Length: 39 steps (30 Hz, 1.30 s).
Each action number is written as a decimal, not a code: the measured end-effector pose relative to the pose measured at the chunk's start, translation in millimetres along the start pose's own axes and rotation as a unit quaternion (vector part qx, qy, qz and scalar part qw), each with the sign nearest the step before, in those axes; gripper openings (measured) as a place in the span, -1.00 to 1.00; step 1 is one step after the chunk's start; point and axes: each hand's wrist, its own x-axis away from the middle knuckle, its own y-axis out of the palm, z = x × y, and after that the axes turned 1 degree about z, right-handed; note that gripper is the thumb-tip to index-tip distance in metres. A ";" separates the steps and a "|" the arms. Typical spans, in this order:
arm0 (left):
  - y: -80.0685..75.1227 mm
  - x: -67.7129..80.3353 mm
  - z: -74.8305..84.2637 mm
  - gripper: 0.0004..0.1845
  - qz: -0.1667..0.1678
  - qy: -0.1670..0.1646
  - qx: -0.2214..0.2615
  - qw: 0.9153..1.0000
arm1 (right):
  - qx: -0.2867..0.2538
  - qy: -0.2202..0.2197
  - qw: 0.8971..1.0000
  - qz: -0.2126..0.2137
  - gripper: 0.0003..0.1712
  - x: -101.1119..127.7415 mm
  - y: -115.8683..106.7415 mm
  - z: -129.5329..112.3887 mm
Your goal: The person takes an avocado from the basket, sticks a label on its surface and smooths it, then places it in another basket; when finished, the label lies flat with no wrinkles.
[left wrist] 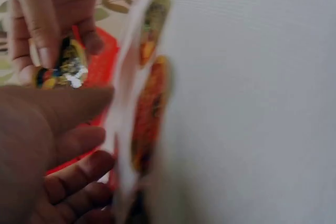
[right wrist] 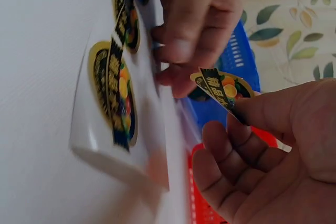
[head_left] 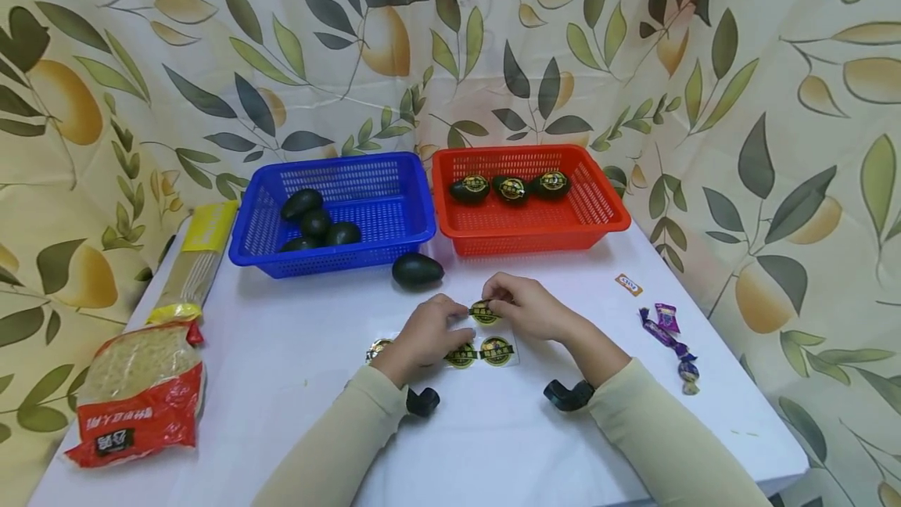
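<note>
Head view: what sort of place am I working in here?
Probably a makeshift home tabletop station: a white table against a leaf-and-fruit print curtain, with a blue basket and a red basket of avocados, and a sticker sheet under the hands.

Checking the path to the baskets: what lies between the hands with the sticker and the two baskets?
In the head view, one loose avocado lies on the table between the peeled sticker and the blue basket; toward the red basket the stretch is bare.

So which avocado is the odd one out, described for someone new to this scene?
Start at the blue basket and the red basket at the back of the white table. The loose avocado lies in front of the gap between them. Unlike the rest, it is in neither basket and shows no sticker.
</note>
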 end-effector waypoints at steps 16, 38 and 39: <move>-64.3 13.0 -22.0 -0.80 0.151 -0.101 0.180 0.967 | -0.071 0.040 0.994 0.068 -0.64 -59.6 33.7 -36.0; -65.2 -24.9 -49.9 -0.66 0.234 -0.222 0.209 0.923 | 0.147 0.104 0.968 0.174 -0.69 -106.4 72.1 -44.4; -64.4 -24.5 -52.1 -0.66 0.229 -0.231 0.238 0.915 | 0.140 0.105 0.969 0.173 -0.69 -106.3 72.0 -43.5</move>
